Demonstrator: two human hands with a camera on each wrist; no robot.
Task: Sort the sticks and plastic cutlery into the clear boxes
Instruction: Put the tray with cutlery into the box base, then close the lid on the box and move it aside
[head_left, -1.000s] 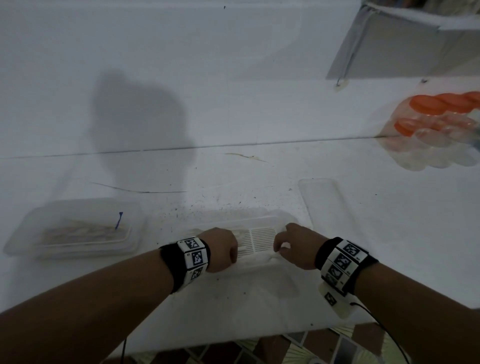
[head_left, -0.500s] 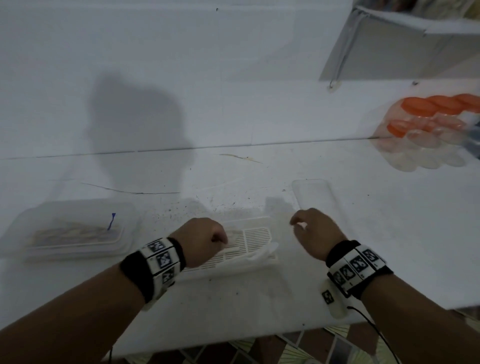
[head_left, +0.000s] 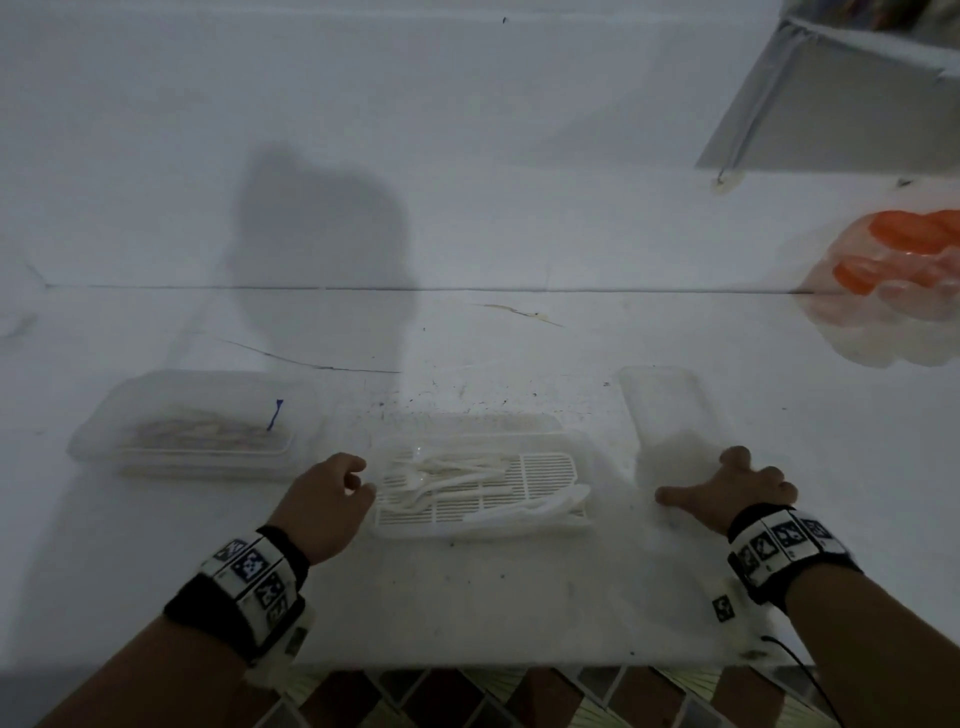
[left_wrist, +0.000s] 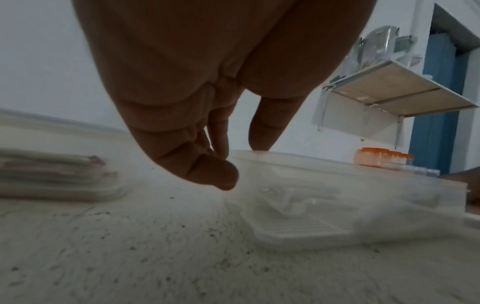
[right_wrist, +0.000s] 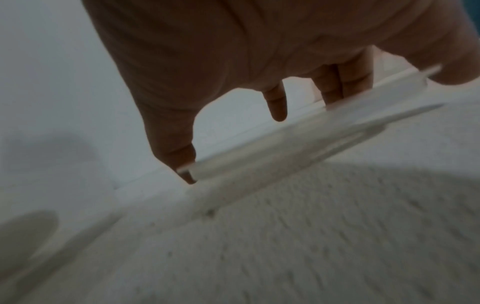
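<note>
A white slotted tray (head_left: 524, 506) with several white plastic cutlery pieces (head_left: 441, 480) lies in the middle of the table, against a clear box (head_left: 467, 423). My left hand (head_left: 358, 483) hovers at the tray's left edge with loosely curled fingers and holds nothing; in the left wrist view the left hand (left_wrist: 233, 164) has its thumb at the clear box rim (left_wrist: 298, 158). A second clear box (head_left: 192, 431) on the left holds sticks. My right hand (head_left: 717, 483) grips the near end of a clear lid (head_left: 670, 410); the right hand (right_wrist: 259, 133) spans the lid edge (right_wrist: 298, 139), thumb at one corner.
Clear jars with orange lids (head_left: 893, 275) stand at the far right against the wall. A wall shelf (head_left: 831, 104) hangs above them. The table's front edge (head_left: 467, 665) runs just below my wrists. The white table top is speckled with dark crumbs.
Both hands have left the tray, which was tilted and now lies flat. My right hand moved right onto the clear lid. My left hand drew back to the tray's left edge.
</note>
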